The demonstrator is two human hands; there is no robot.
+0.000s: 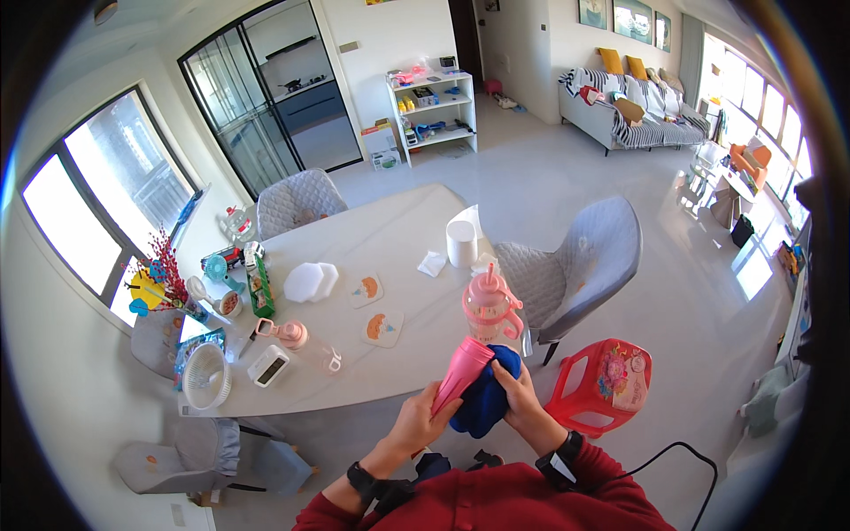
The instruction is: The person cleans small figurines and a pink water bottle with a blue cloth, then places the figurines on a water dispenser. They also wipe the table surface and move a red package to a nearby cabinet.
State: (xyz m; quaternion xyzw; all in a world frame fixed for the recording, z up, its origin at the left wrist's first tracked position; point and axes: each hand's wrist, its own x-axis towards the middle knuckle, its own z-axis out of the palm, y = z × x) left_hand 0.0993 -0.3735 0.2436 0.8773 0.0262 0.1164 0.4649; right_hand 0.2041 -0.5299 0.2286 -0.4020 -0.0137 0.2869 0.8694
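My left hand (418, 421) is wrapped round the lower part of a slim pink cup (463, 366), which tilts up and to the right. In my right hand (524, 400) is a dark blue cloth (483, 405), bunched against the cup's right side. Both are held in front of me, by the table's near right edge. Just beyond them a pink lidded water bottle (489, 303) with a straw and side handle stands upright on the table. Farther back, a white paper roll (461, 243) stands beside a crumpled tissue (432, 264).
The pale table (416, 217) carries two coasters (382, 328), white octagonal pads (305, 281), a small pink bottle (290, 334), a white digital clock (268, 365) and a white basket (207, 376). A grey chair (575, 265) and a red plastic stool (575, 380) stand to the right.
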